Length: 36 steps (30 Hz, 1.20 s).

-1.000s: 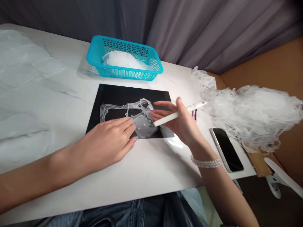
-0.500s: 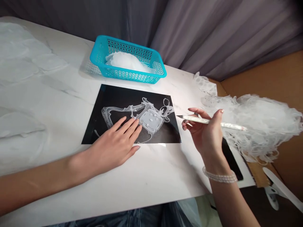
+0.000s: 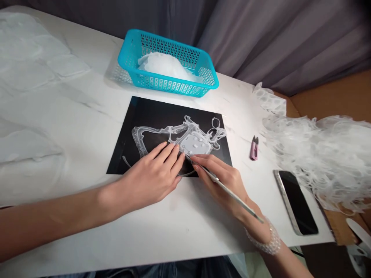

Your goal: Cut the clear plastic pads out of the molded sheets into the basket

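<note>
On a black sheet [image 3: 159,108] lies a translucent white plastic-like piece [image 3: 195,142], a flat panel with raised knobs and a thin, looping frame around it. My left hand [image 3: 153,173] lies flat over the near part of the frame, fingers outstretched, fingertips beside the panel. A slim, pen-shaped tool with a whitish shaft [image 3: 228,191] is pinched in my right hand [image 3: 223,181]. Its working end is down at the panel's near edge, close to my left fingertips, where fingers partly hide it. The tool's rear end is dark and rests above my wrist.
Behind the sheet stands a blue basket [image 3: 171,85] with white pieces in it. At right are pink thread snips [image 3: 254,148], a phone [image 3: 298,202] and a heap of translucent scraps [image 3: 333,154]. Stacked translucent sheets [image 3: 29,65] cover the table's left side.
My right hand has come left and down from beside the sheet, bringing the tool's end to the panel's edge. The snips and whole phone now show. My left hand stays on the piece.
</note>
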Available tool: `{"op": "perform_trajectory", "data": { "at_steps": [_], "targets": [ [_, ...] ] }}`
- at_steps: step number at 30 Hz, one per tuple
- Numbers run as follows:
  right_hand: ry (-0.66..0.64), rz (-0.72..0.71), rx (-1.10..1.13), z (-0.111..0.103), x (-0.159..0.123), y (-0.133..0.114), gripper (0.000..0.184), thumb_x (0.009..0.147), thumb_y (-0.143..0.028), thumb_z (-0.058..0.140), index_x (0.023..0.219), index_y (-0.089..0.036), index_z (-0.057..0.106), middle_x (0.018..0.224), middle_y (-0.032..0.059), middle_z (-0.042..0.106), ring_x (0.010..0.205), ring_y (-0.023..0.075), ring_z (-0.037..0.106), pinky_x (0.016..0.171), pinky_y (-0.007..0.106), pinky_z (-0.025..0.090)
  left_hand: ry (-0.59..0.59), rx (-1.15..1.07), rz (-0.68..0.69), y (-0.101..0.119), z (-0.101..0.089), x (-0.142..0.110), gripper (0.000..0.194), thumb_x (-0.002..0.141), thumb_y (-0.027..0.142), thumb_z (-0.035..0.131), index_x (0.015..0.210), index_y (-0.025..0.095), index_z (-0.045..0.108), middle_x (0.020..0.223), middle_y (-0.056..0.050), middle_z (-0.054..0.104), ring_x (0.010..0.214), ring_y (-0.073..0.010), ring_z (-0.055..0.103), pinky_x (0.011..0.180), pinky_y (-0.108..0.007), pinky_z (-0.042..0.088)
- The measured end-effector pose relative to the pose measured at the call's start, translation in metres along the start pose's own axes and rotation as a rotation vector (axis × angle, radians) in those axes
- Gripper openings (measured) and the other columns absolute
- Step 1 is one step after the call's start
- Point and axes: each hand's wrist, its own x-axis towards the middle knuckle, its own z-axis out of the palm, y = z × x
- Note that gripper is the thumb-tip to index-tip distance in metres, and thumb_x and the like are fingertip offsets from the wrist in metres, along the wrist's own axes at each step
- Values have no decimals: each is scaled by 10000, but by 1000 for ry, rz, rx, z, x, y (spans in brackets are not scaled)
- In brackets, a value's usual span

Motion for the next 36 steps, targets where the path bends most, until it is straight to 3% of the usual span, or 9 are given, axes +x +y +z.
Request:
{"op": "perform_trajectory", "data": {
  "at_steps": [5, 9, 13, 17, 22, 29, 36],
  "targets": [
    [-12, -132, -142, 5, 6, -1, 229, 994, -128, 505, 1181, -161, 632, 1012, 103, 712, 890, 193, 702, 770, 330, 614, 124, 254, 72, 1, 3, 1, 502, 1014, 297, 397, 1343, -47, 557, 1357, -286, 582, 1270, -387, 561, 1093, -497, 411],
    [-87, -213, -252, -1, 7, -8, 204, 989, -70, 455, 1130, -116, 595, 987, 138, 705, 867, 207, 691, 729, 346, 614, 127, 314, 79, 3, 2, 0, 481, 1005, 281, 411, 1345, -22, 568, 1337, -260, 608, 1243, -367, 582, 1076, -495, 431],
    [-182, -181, -270, -14, -2, -13, 205, 987, -62, 449, 1151, -130, 550, 1034, 152, 694, 912, 220, 694, 725, 351, 615, 86, 310, 81, 1, 1, -2, 486, 980, 240, 426, 1385, -8, 532, 1382, -264, 569, 1270, -370, 554, 1092, -533, 404],
    [-177, -167, -284, -19, -6, -9, 201, 983, -57, 484, 1160, -117, 558, 1068, 158, 693, 964, 226, 696, 759, 336, 609, 66, 291, 77, 1, 2, -3, 493, 978, 229, 415, 1400, -5, 514, 1396, -263, 555, 1299, -378, 520, 1101, -548, 383],
    [-157, -185, -315, -14, -2, -6, 203, 977, -79, 524, 1172, -85, 584, 1037, 143, 693, 829, 189, 685, 690, 309, 592, 89, 235, 76, 1, 0, 0, 475, 980, 238, 394, 1383, 27, 532, 1386, -198, 572, 1296, -366, 490, 1118, -586, 343],
    [-90, -202, -291, -5, 3, 5, 230, 966, -90, 547, 1189, -128, 593, 1235, 156, 647, 979, 214, 647, 864, 375, 578, 88, 198, 98, -1, 0, 2, 456, 959, 210, 415, 1350, 18, 551, 1363, -189, 585, 1240, -338, 523, 1104, -519, 376],
    [-97, -180, -215, -3, 8, 6, 252, 969, -75, 512, 1198, -140, 594, 1191, 125, 684, 1008, 210, 635, 872, 369, 576, 47, 93, 59, -2, -2, 4, 425, 947, 215, 416, 1311, 73, 584, 1320, -173, 596, 1223, -333, 539, 1095, -517, 400]
  ]
}}
